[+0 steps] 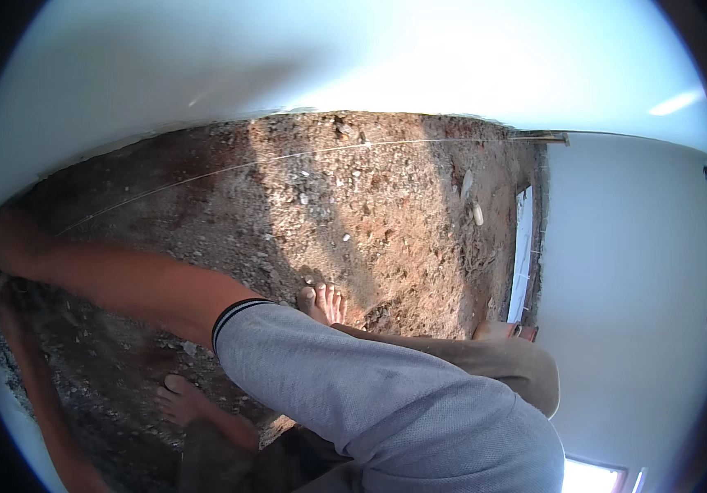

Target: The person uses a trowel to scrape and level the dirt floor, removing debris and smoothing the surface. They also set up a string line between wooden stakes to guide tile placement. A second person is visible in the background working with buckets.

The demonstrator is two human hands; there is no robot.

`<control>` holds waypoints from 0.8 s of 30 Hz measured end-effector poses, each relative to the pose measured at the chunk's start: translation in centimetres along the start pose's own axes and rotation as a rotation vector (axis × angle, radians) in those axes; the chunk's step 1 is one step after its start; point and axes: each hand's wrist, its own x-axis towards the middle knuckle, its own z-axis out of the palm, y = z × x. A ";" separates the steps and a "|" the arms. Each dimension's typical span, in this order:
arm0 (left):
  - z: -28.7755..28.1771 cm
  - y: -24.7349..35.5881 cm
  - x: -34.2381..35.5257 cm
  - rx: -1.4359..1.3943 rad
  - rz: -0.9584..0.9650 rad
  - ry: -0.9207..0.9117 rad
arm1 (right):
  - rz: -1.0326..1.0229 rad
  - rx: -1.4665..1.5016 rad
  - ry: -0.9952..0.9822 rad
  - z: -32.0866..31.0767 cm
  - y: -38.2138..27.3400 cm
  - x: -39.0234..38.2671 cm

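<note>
My right arm, in a grey sleeve with a dark-striped cuff, reaches across to the far left. There my right hand [15, 242] is low by the ground, close to the foot of the pale wall; shadow and blur hide its fingers. Just below it, my left hand [7, 289] is close to the right one, its fingers too dark to make out. A thin pale string [312, 152] runs from near my right hand along the wall's foot to a small wooden piece [555, 138] at the right corner. Whether either hand holds the string cannot be seen.
Rough reddish earth with small stones [386, 214] covers the floor, partly sunlit. My bare feet [326, 302] stand on it. White walls [633, 271] close in ahead and at right. A pale flat panel [521, 255] lies along the right wall, near a small pale oblong object [477, 214].
</note>
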 end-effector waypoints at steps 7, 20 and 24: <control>8.9 4.0 -6.6 -0.331 0.180 0.106 | 0.139 -0.130 -0.104 2.3 -1.4 0.5; 10.2 11.4 -10.2 -0.480 -0.157 0.339 | 0.170 -0.376 -0.198 2.1 -2.9 1.1; 7.8 11.4 -8.5 -0.372 0.051 0.392 | 0.066 -0.349 -0.147 2.2 -1.6 0.7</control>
